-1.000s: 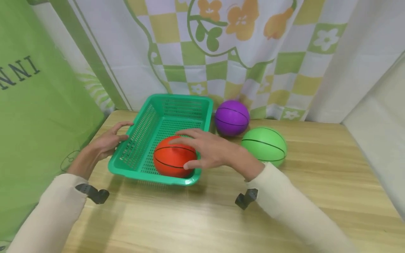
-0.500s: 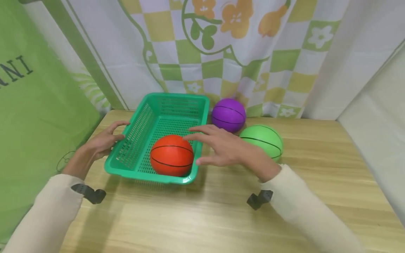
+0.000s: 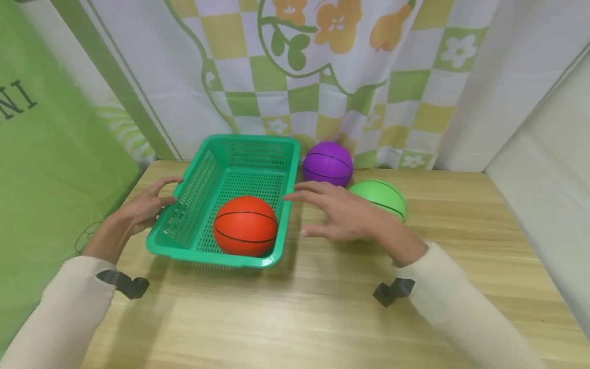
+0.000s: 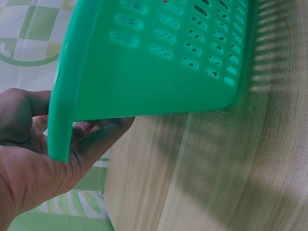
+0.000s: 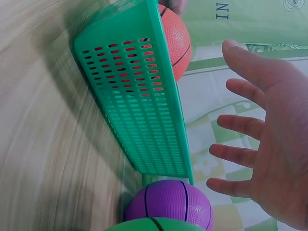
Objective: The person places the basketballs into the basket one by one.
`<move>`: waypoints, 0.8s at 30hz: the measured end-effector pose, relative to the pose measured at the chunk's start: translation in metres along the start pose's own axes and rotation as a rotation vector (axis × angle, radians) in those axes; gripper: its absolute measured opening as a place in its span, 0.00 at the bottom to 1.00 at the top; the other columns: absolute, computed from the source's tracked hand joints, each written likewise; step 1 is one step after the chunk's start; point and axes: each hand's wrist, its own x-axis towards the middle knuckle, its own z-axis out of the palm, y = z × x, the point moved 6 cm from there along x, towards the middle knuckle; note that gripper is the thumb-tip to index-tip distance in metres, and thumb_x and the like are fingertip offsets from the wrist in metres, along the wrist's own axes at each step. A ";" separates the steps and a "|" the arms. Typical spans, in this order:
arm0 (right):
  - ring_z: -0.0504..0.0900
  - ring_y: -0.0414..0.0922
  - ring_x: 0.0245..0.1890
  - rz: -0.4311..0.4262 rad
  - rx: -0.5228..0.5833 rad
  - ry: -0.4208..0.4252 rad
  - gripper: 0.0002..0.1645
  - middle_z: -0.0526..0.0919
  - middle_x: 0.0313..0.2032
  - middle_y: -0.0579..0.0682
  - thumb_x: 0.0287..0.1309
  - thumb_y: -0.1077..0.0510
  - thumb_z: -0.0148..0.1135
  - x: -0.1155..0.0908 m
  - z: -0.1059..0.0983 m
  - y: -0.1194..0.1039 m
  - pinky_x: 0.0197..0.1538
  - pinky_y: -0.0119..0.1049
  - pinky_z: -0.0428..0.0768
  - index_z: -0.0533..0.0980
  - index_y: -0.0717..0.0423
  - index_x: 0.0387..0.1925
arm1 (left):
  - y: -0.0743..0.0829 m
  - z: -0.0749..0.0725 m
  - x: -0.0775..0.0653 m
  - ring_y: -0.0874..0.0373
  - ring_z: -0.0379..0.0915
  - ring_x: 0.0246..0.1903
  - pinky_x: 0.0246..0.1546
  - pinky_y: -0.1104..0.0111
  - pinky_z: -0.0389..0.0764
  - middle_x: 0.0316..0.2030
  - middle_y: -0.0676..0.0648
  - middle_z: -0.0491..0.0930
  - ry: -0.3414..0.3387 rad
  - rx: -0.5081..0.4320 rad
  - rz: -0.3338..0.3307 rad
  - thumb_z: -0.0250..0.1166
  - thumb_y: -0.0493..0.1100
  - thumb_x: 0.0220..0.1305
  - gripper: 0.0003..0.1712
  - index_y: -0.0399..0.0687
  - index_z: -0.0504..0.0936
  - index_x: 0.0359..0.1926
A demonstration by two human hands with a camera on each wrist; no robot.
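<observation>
A green plastic basket [image 3: 244,260] with slotted walls stands on the table, and a red ball [image 3: 246,226] with black lines lies in its near right part. My left hand [image 3: 144,207] grips the basket's left rim; in the left wrist view, fingers [image 4: 103,137] reach under the rim beside the outer wall. My right hand [image 3: 343,212], fingers spread and holding nothing, hovers just right of the basket. It partly covers a green ball [image 3: 380,196] in the head view. A purple ball [image 3: 328,165] rests behind it, near the basket's far right corner.
The wooden table [image 3: 322,312] ends at a patterned curtain [image 3: 295,102] at the back. Green fabric [image 3: 60,154] hangs along the left, and a pale wall [image 3: 548,143] bounds the right side.
My right hand has drawn back to the right, off the red ball and past the basket's right rim, leaving the ball in the basket. My left hand stays at the left rim.
</observation>
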 end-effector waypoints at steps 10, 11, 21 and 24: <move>0.61 0.53 0.70 0.023 -0.037 0.015 0.41 0.66 0.70 0.54 0.63 0.37 0.64 -0.017 -0.009 0.008 0.67 0.55 0.66 0.66 0.47 0.72 | -0.002 -0.001 0.000 0.56 0.79 0.31 0.34 0.58 0.85 0.41 0.42 0.77 0.001 0.011 -0.006 0.45 0.38 0.80 0.36 0.58 0.40 0.79; 0.62 0.53 0.70 0.021 -0.040 0.021 0.41 0.66 0.69 0.54 0.63 0.38 0.65 -0.020 -0.010 0.009 0.67 0.55 0.67 0.66 0.48 0.72 | -0.002 -0.001 0.000 0.55 0.79 0.31 0.35 0.57 0.85 0.41 0.41 0.76 -0.001 0.010 -0.006 0.45 0.38 0.80 0.36 0.58 0.40 0.79; 0.64 0.53 0.68 0.010 -0.050 0.078 0.41 0.69 0.67 0.53 0.61 0.38 0.67 -0.033 -0.018 0.016 0.68 0.55 0.64 0.68 0.49 0.71 | -0.001 -0.001 -0.001 0.53 0.81 0.36 0.37 0.54 0.85 0.44 0.41 0.76 -0.001 0.000 0.001 0.44 0.38 0.80 0.34 0.59 0.42 0.78; 0.65 0.55 0.68 0.038 -0.060 0.084 0.42 0.69 0.67 0.56 0.59 0.40 0.70 -0.037 -0.019 0.020 0.68 0.57 0.64 0.68 0.49 0.70 | -0.001 0.000 -0.001 0.53 0.81 0.35 0.37 0.55 0.85 0.44 0.40 0.76 -0.003 -0.001 -0.001 0.44 0.38 0.80 0.33 0.59 0.43 0.78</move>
